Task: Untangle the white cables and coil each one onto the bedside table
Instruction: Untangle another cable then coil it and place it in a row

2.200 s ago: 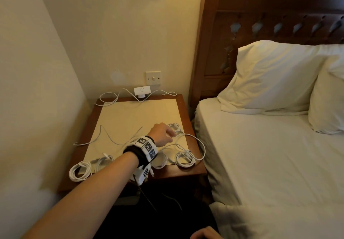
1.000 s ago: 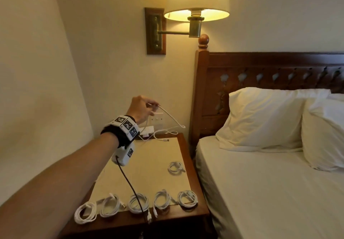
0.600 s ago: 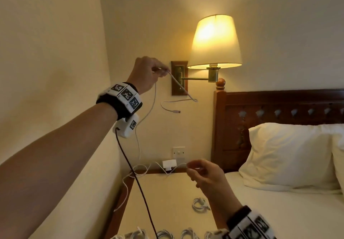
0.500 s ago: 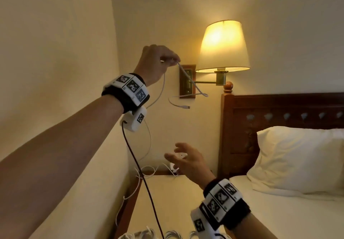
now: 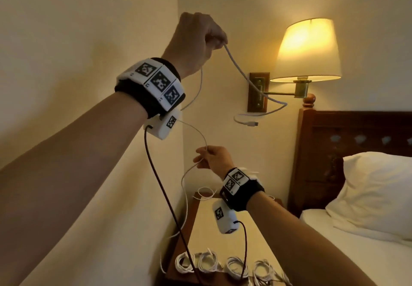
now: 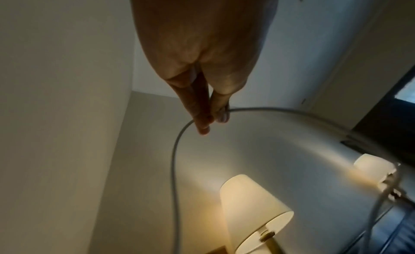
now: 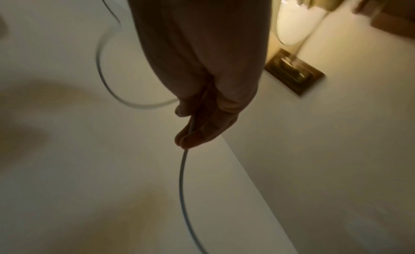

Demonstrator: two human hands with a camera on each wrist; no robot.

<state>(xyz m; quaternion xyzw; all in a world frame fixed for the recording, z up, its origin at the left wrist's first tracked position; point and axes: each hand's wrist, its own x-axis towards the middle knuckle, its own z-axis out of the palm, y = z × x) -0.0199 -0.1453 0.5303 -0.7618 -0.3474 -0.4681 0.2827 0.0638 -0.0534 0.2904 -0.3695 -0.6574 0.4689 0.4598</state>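
Note:
My left hand [image 5: 210, 37] is raised high by the wall corner and pinches a white cable [image 5: 239, 69] near one end. The short end droops right to a plug [image 5: 253, 124] hanging in front of the lamp bracket. The long part loops down to my right hand [image 5: 206, 158], which pinches the same cable lower, above the bedside table [image 5: 263, 239]. From there it hangs down the table's left side. The left wrist view shows the left hand's fingertips [image 6: 203, 123] closed on the cable [image 6: 174, 162]; the right wrist view shows the right hand's fingertips [image 7: 187, 139] on it too.
Several coiled white cables [image 5: 208, 262] lie in a row along the table's front edge. A lit wall lamp [image 5: 307, 49] hangs right of the left hand. A wooden headboard [image 5: 347, 143], pillow [image 5: 376, 190] and bed stand at right. Loose cable [image 5: 206, 193] lies at the table's back.
The left hand has lifted the cable from table height to well above the lamp bracket. The right hand came up, open half a second ago, and now pinches the hanging part.

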